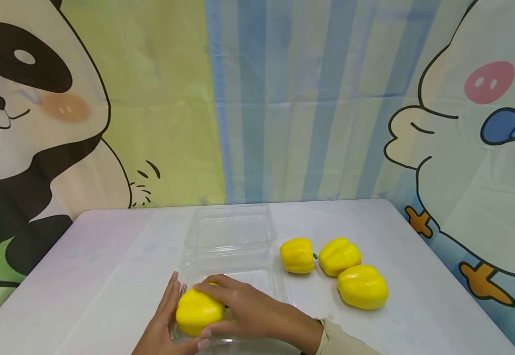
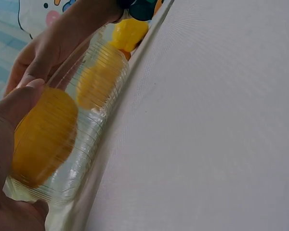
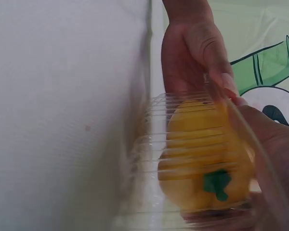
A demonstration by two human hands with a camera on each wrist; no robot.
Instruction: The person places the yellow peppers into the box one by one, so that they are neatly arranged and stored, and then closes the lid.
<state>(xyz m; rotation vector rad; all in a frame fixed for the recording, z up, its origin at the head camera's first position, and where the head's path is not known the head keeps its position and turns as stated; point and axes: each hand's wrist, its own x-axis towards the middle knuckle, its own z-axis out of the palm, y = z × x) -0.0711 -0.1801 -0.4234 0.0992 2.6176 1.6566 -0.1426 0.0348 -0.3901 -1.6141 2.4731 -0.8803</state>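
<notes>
A yellow bell pepper sits in the front left corner of a clear plastic clamshell container. My right hand grips it from the right, fingers over its top and thumb at its near side. My left hand rests against the container's outer left side, fingers straight, thumb reaching along the front edge to the right thumb. Through the ribbed wall, the right wrist view shows the pepper's green stem. The left fingertips are partly hidden in both wrist views.
Three more yellow bell peppers, one at the left, one behind and one in front, lie right of the container on the white table. The container's lid lies folded open toward the back. A printed curtain hangs behind.
</notes>
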